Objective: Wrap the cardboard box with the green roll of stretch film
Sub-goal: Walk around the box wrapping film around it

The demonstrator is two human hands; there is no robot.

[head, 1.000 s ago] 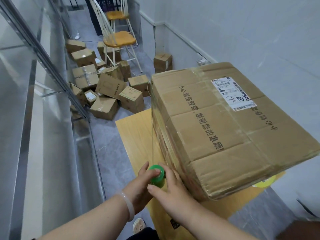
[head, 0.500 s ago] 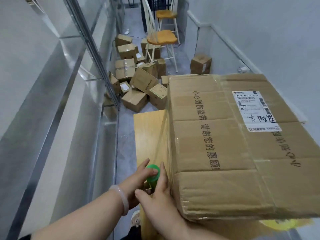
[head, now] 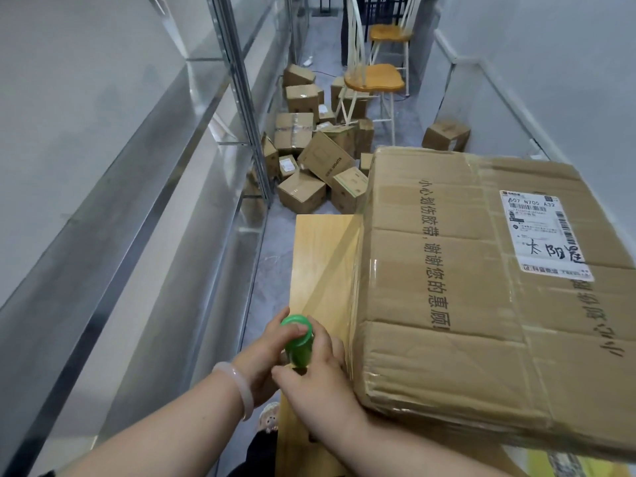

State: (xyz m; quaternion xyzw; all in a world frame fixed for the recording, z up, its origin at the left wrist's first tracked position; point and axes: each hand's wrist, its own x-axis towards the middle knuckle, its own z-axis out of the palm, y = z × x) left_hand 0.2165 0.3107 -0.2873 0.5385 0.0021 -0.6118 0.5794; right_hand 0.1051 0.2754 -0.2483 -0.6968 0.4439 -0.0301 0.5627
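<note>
Both hands, left hand (head: 263,356) and right hand (head: 320,380), gripping green roll (head: 297,339), film (head: 330,266) stretched to cardboard box (head: 481,287), tabletop's (head: 320,235) left edge.

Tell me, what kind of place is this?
Probably a parcel packing or storage room: a heap of small brown cardboard boxes lies on the grey floor, a large brown cardboard box carries a white shipping label, and a green roll of stretch film feeds clear film onto it.
</note>
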